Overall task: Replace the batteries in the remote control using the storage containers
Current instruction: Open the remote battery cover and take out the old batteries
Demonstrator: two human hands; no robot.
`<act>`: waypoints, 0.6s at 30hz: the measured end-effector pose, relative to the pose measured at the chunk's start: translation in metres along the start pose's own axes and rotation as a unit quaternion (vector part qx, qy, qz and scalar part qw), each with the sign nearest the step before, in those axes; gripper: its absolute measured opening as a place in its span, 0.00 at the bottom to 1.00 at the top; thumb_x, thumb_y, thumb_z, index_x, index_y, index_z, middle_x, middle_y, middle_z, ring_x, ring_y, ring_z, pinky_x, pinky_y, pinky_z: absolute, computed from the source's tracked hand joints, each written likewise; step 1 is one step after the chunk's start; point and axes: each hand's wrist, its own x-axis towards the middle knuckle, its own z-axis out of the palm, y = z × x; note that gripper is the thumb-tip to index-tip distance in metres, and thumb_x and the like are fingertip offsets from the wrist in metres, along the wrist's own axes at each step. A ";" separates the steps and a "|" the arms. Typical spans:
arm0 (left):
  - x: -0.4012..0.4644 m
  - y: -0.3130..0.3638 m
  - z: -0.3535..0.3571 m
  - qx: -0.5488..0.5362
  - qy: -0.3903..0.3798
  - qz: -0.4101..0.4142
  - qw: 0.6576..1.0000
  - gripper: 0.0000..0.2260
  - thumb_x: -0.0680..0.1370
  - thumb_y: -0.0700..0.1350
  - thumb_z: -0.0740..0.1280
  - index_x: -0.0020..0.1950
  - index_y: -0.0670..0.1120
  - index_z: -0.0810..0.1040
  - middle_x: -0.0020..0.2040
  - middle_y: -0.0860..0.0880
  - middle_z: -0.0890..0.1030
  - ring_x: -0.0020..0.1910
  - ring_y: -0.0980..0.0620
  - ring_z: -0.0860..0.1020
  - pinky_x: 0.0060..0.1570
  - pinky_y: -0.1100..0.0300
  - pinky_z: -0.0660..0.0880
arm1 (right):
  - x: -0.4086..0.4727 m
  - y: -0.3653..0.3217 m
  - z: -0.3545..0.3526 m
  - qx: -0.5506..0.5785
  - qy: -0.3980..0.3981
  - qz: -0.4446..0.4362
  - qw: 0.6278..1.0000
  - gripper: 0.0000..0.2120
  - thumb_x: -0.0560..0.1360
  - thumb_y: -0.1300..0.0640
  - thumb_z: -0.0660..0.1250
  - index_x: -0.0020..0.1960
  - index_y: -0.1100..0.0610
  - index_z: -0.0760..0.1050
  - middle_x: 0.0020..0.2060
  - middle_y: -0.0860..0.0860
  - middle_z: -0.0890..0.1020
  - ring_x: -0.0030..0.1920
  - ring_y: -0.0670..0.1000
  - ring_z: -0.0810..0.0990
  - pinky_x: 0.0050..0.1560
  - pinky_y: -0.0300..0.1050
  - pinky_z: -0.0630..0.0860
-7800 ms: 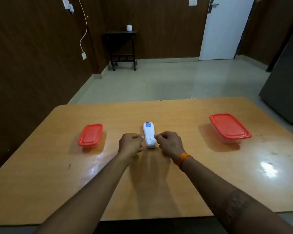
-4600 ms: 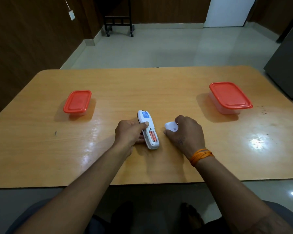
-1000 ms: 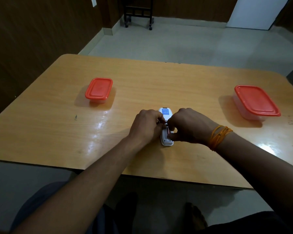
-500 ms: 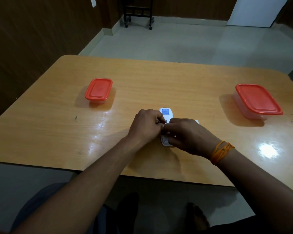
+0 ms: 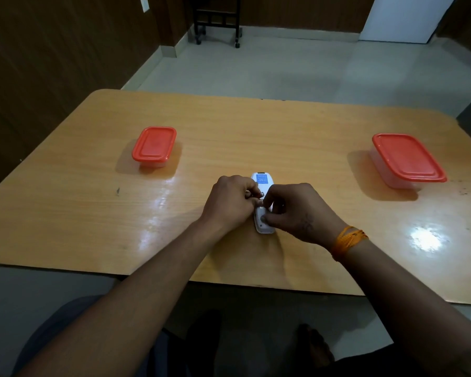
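A white remote control [image 5: 262, 179] lies back-up on the wooden table [image 5: 229, 126], its blue label at the far end. My left hand [image 5: 229, 204] grips the remote's left side with curled fingers. My right hand [image 5: 301, 210] curls over its middle, fingertips at the battery compartment and thumb on the lower end. Both hands hide the compartment and any batteries. A small clear container with a red lid [image 5: 154, 144] stands to the left. A larger container with a red lid [image 5: 407, 159] stands to the right. Both lids are on.
The table's near edge runs just above my lap. Beyond the far edge lie a pale tiled floor, a dark wheeled stand [image 5: 216, 20] and a white door [image 5: 403, 17]. A dark wood wall runs along the left.
Earlier my right hand took the white back cover off and set it down to the right. In the last second both hands stay on the remote; my right fingers shift slightly over the compartment.
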 end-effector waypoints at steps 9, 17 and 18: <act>-0.003 0.000 0.005 -0.012 0.031 0.012 0.999 0.08 0.72 0.40 0.77 0.50 0.48 0.90 0.52 0.49 0.89 0.52 0.51 0.86 0.55 0.54 0.81 | -0.004 -0.007 0.002 -0.058 0.053 0.061 0.995 0.11 0.72 0.54 0.73 0.52 0.55 0.87 0.40 0.52 0.86 0.42 0.56 0.81 0.42 0.49 0.76; -0.032 0.039 0.012 -0.042 0.077 0.036 0.995 0.08 0.72 0.45 0.79 0.51 0.50 0.88 0.41 0.54 0.87 0.42 0.54 0.83 0.48 0.55 0.80 | -0.043 0.014 -0.033 0.018 0.131 0.156 0.979 0.05 0.73 0.51 0.74 0.45 0.52 0.85 0.38 0.47 0.85 0.42 0.49 0.81 0.41 0.45 0.74; -0.035 0.047 0.016 -0.055 0.070 0.033 0.996 0.08 0.72 0.45 0.80 0.49 0.50 0.87 0.40 0.55 0.86 0.41 0.55 0.83 0.47 0.56 0.80 | -0.052 0.020 -0.039 0.021 0.134 0.170 0.976 0.05 0.74 0.51 0.75 0.45 0.53 0.85 0.38 0.47 0.84 0.42 0.49 0.81 0.40 0.44 0.73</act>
